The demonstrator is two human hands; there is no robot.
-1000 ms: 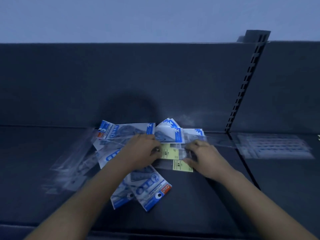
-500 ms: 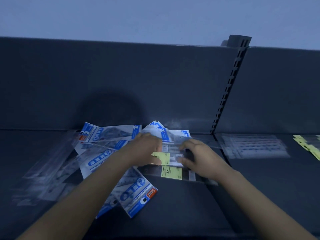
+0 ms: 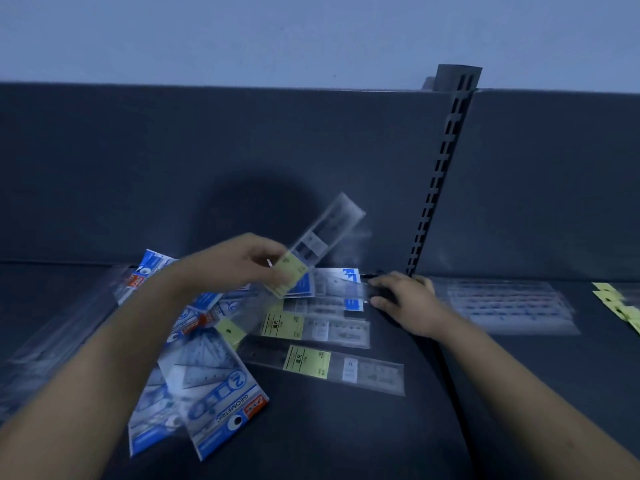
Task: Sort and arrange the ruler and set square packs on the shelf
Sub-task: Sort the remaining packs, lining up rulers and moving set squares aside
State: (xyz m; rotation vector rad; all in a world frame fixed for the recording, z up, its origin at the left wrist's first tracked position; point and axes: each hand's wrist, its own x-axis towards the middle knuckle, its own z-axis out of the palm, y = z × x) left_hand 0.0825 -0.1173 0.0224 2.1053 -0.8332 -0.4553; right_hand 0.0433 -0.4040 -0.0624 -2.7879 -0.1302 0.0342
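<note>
Left hand (image 3: pixel 235 268) pinches one ruler pack (image 3: pixel 322 244) at its yellow label, held tilted above the shelf (image 3: pixel 346 438); set square packs (image 3: pixel 221 410) lie under that forearm; flat ruler packs (image 3: pixel 311 327) lie between the hands; right hand (image 3: pixel 405 303) rests open-fingered at their end; sorting rulers out, probably; next, lay this pack squarely with them.

Ruler packs (image 3: pixel 306 362) — at least three; set square packs (image 3: pixel 221 403) (heaped) uncountable.

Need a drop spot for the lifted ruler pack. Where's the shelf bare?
Bare: the shelf front, between the GEOMETRIC pack and the seam, below the lowest ruler pack; also the right bay in front of the clear pack. Crowded: the pile under the left hand and its lifted ruler pack.
</note>
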